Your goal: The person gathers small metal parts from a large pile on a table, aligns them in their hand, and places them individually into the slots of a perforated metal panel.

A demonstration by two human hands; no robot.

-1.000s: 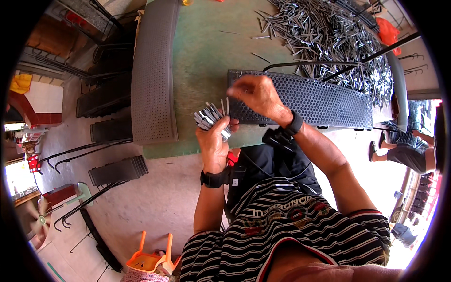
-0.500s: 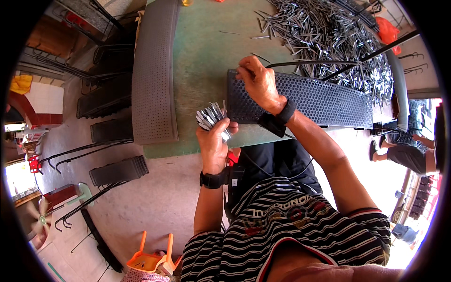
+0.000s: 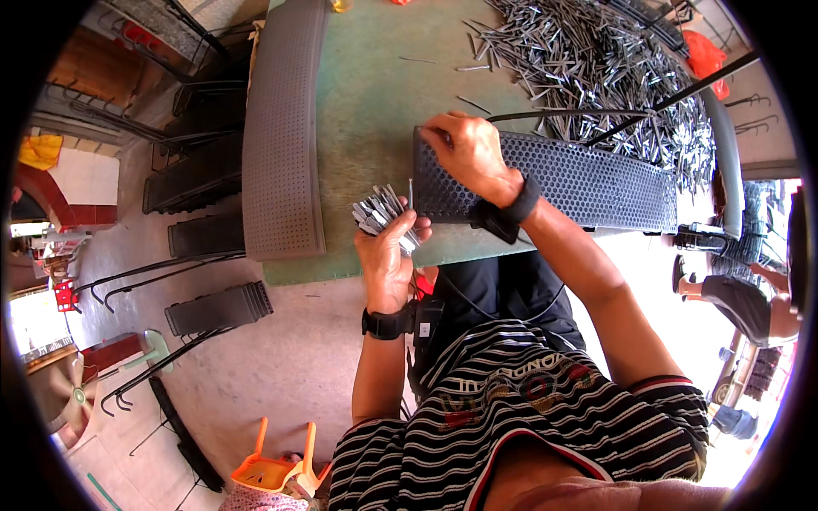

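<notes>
My left hand point(image 3: 388, 251) grips a fanned bunch of small grey metal clips point(image 3: 379, 213) just off the near left corner of a long dark perforated panel point(image 3: 588, 183) lying on the green table point(image 3: 375, 102). My right hand point(image 3: 464, 153) rests on the panel's left end, its fingers pinched at the top left edge; whether a clip is between them is hidden. A thin black rod point(image 3: 579, 112) runs along the panel's far edge.
A big heap of grey metal clips point(image 3: 596, 60) covers the table's far right. A grey perforated panel point(image 3: 281, 128) lies along the table's left side. Black panels and bent rods point(image 3: 204, 298) lie on the floor at left. An orange stool point(image 3: 277, 468) stands near my knees; a seated person point(image 3: 733, 294) is at right.
My right hand has moved from beside the clip bunch to the panel's top left edge. The left hand has kept the bunch in nearly the same place.
</notes>
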